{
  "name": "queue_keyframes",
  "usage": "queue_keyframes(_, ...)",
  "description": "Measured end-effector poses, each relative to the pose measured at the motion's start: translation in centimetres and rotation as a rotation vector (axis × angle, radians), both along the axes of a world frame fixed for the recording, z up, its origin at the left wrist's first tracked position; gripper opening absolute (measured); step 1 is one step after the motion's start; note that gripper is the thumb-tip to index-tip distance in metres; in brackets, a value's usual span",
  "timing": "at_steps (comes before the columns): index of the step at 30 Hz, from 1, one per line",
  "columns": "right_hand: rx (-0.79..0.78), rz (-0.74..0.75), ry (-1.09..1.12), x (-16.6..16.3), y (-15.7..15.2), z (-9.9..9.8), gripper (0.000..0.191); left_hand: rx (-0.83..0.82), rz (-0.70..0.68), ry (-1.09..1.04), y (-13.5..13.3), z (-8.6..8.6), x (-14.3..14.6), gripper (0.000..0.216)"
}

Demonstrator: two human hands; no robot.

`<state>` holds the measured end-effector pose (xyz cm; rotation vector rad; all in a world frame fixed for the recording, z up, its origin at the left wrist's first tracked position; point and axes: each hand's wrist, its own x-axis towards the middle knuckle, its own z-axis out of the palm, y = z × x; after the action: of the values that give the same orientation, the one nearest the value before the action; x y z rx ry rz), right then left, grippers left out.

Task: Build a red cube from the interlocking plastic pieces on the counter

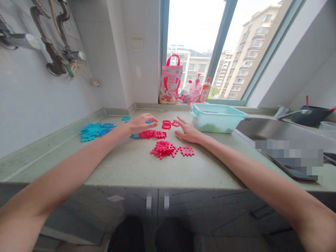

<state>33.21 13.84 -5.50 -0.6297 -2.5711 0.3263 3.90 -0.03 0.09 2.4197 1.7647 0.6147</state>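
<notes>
Fronting window (219, 45), pale green countertop (126, 169)

Gazing out through a window (221, 38) onto apartment blocks (252, 52) under a bright white sky (193, 24)! Cutting left to pipes (54, 57) on a pale wall (47, 105), sweeping across a greenish counter (126, 164) to a steel sink (258, 130), dropping to dark cabinets (210, 206).

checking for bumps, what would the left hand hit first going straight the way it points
Probably the red pieces just right of the left hand, though the hand's height is unclear.
</notes>
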Motion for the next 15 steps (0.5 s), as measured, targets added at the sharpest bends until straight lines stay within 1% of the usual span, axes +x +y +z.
queue_keyframes(1, -0.056, -0.037, -0.058, -0.5, 0.3, -0.6, 0.068, -0.023, 0.018, 0.023, -0.3, 0.6, -0.9, 0.064)
queue_keyframes(3, -0.104, -0.068, -0.132, -0.9, 0.9, -1.1, 0.067, -0.079, 0.047, 0.082, -1.0, 1.3, -2.7, 0.064)
queue_keyframes(5, -0.069, -0.067, -0.139, -0.8, 1.3, -1.1, 0.059, -0.145, 0.082, 0.115, -1.5, 1.4, -4.0, 0.067)
queue_keyframes(7, -0.008, -0.089, -0.120, -0.5, 1.4, -0.9, 0.050, -0.201, 0.109, 0.124, -1.6, 0.9, -4.7, 0.065)
queue_keyframes(10, 0.056, -0.178, -0.121, 0.3, 1.5, -0.6, 0.033, -0.219, 0.093, 0.099, -1.3, 0.2, -5.0, 0.053)
queue_keyframes(12, 0.082, -0.202, -0.136, 0.8, 1.6, -0.4, 0.024, -0.212, 0.073, 0.072, -1.1, 0.0, -4.8, 0.048)
queue_keyframes(15, 0.103, -0.216, -0.076, 1.3, 1.5, 0.0, 0.021, -0.204, 0.090, 0.066, -1.0, -0.2, -4.1, 0.044)
